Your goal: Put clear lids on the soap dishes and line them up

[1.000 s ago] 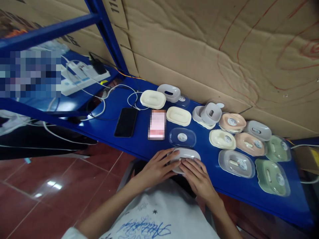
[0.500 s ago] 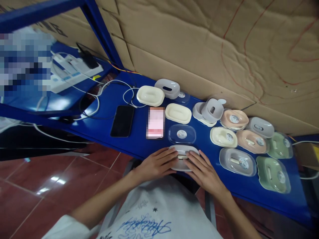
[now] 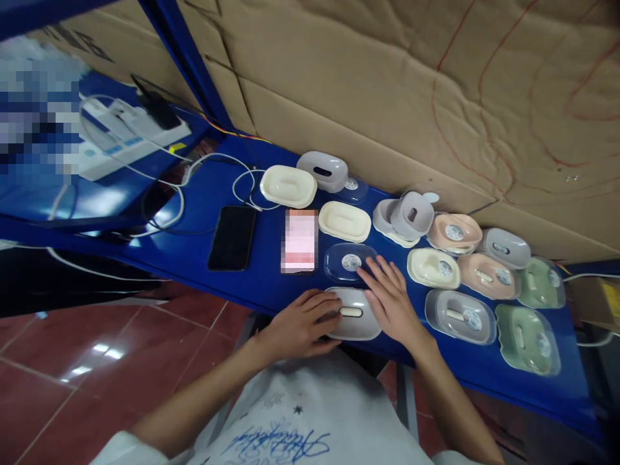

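A pale grey soap dish (image 3: 359, 323) with a cream bar in its middle slot lies at the table's near edge. My left hand (image 3: 303, 323) is closed around its left end, fingers curled over the rim. Beyond the dish lies a clear plastic lid (image 3: 334, 263) with a round label. My right hand (image 3: 393, 300) is stretched over the dish's right end, fingers extended, with the fingertips at the lid's right side. Whether they touch the lid I cannot tell.
Several lidded soap dishes, including a green one (image 3: 527, 339) and a peach one (image 3: 489, 276), stand to the right. Cream trays (image 3: 345, 221), a lit phone (image 3: 299, 242) and a dark phone (image 3: 232, 237) lie beyond. White cables and a power strip (image 3: 135, 148) are at left.
My right hand has moved off the dish's middle, forward towards the clear lid, its fingers stretching out. My left hand stays on the dish. The view has shifted slightly.
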Demonstrator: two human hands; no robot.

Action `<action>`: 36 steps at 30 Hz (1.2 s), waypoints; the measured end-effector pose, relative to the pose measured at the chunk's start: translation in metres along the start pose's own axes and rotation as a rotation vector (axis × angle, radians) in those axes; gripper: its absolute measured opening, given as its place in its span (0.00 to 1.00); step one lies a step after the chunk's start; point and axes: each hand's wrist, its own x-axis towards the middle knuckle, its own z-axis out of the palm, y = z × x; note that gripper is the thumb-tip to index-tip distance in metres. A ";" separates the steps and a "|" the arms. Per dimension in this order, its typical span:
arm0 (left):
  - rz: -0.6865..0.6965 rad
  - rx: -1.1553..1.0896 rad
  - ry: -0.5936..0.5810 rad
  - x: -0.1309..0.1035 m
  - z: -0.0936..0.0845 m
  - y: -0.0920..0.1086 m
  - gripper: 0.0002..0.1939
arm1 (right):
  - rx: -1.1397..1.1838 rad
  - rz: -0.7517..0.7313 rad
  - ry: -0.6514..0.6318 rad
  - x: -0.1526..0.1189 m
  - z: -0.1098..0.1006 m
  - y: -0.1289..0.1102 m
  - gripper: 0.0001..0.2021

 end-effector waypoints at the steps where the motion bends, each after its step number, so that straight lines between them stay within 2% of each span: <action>1: -0.004 -0.007 0.006 0.000 0.000 0.000 0.18 | 0.008 0.021 -0.028 0.004 0.000 0.003 0.27; 4: -0.011 -0.038 0.022 0.000 -0.003 -0.001 0.17 | 0.051 0.062 -0.053 0.005 -0.001 0.015 0.25; 6: -0.011 -0.070 0.022 0.000 -0.005 -0.001 0.16 | 0.034 0.118 0.025 -0.001 -0.001 0.023 0.25; 8: -0.003 -0.101 0.016 0.001 -0.007 -0.002 0.15 | -0.004 0.175 0.108 -0.005 -0.001 0.028 0.30; 11: 0.002 -0.131 0.008 0.001 -0.008 -0.003 0.16 | -0.014 0.207 0.147 -0.008 0.000 0.032 0.31; 14: -0.015 -0.164 0.024 0.002 -0.008 -0.003 0.18 | 0.023 0.225 0.204 -0.009 -0.002 0.030 0.26; 19: -0.064 -0.167 0.047 0.003 -0.008 0.001 0.20 | 0.060 0.229 0.242 -0.022 -0.013 0.022 0.23; 23: -0.145 -0.143 0.067 0.008 -0.006 0.005 0.29 | 0.152 0.220 0.267 -0.042 -0.019 0.010 0.22; 28: -0.186 -0.156 0.080 0.018 -0.003 0.006 0.40 | 0.183 0.073 0.223 -0.059 -0.006 -0.007 0.27; 36: -0.104 -0.130 0.088 0.026 -0.001 -0.001 0.34 | 0.090 0.008 0.163 -0.064 0.019 -0.012 0.35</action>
